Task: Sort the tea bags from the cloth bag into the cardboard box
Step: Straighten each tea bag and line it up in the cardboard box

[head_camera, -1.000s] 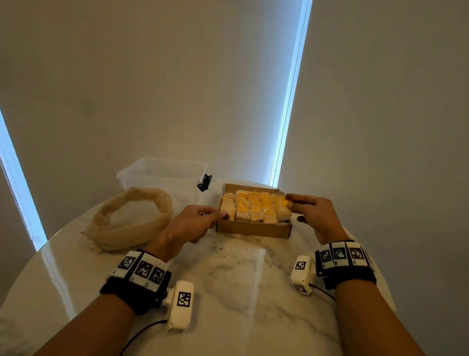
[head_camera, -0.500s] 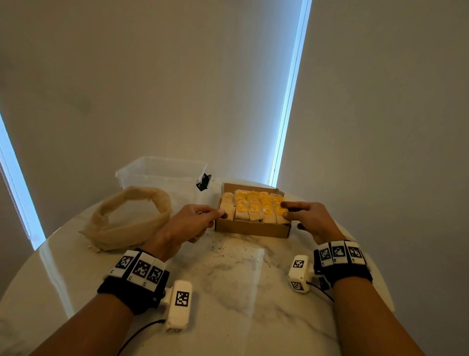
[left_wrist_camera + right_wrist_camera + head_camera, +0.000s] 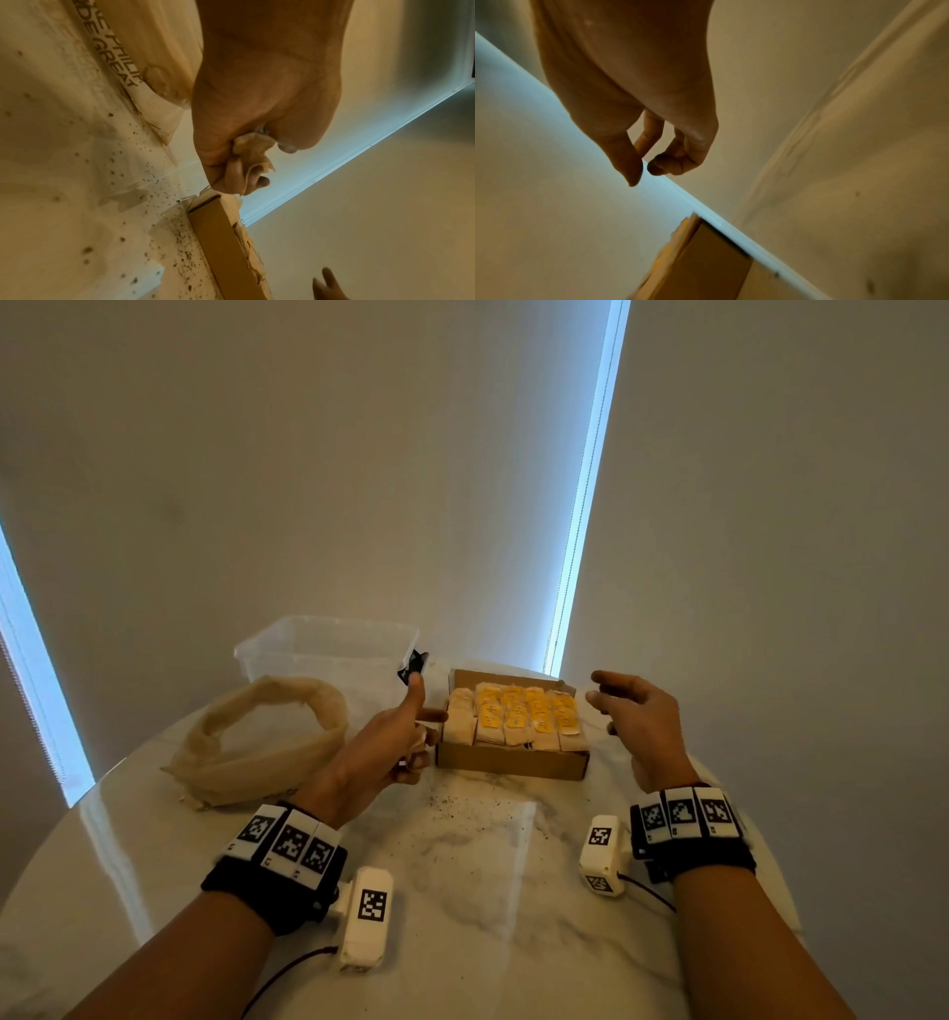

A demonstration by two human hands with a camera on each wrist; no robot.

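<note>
head: box on table, packed with tea bags; cloth bag slumped to its left. left hand beside box, thumb up. right hand raised right of box.

left wrist: fingers clutching a crumpled tea bag — just above box corner.

right wrist: fingers loosely curled, holding nothing.

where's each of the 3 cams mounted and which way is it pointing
Head: worn on the head, facing forward and down at the table; shows both forearms, left hand, right hand, cardboard box, cloth bag.
Left wrist: on the left wrist, looking along the palm; fingers grip a crumpled tea bag above the box corner.
Right wrist: on the right wrist, looking along the empty, loosely curled hand toward the wall.
Shared: all three views show the cardboard box.
</note>
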